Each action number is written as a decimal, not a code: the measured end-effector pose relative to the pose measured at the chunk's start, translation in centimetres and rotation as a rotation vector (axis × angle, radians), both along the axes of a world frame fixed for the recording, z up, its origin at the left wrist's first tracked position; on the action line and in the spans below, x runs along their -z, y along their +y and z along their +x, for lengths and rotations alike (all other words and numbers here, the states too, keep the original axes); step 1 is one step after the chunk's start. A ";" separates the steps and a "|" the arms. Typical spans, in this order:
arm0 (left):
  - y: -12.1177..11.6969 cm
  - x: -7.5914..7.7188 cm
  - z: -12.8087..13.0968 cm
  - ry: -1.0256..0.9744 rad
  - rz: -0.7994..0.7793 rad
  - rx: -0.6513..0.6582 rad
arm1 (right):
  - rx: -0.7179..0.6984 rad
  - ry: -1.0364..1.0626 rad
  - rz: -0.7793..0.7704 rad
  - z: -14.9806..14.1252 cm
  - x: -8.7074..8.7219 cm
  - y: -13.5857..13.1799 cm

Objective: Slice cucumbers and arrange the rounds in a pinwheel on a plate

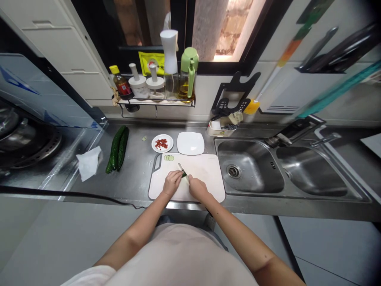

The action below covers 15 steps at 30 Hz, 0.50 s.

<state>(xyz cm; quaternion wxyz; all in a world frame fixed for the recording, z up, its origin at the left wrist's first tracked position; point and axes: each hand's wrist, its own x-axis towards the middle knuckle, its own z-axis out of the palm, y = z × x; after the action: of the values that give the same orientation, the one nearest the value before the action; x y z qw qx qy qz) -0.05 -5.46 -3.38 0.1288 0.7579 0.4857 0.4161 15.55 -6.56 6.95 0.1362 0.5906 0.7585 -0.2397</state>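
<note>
Over a white cutting board [210, 171], my right hand [197, 187] is closed round the handle of a small knife [182, 168], its blade pointing away to the upper left. My left hand [172, 182] presses its fingers on a green cucumber piece [184, 174] beside the blade; most of that piece is hidden by the hands. A few thin cucumber slices [169, 158] lie overlapping at the board's far left. Behind the board stand a round plate [154, 144] with chopped red bits [161, 143] and a white square plate [190, 143].
Whole cucumbers [119, 147] and a crumpled white tissue [89, 163] lie on the steel counter to the left, near the stove [29, 139]. A double sink [253, 167] is on the right. Bottles and jars stand on a wall rack [157, 102] at the back.
</note>
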 end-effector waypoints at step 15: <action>0.0 0.1 0.0 -0.003 0.004 -0.002 | -0.001 -0.008 0.018 0.8 0.5 -1.0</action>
<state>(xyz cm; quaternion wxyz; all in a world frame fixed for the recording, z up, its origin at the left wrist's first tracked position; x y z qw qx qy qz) -0.03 -5.44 -3.52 0.1276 0.7569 0.4856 0.4183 16.33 -7.55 6.46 0.1341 0.5925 0.7602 -0.2304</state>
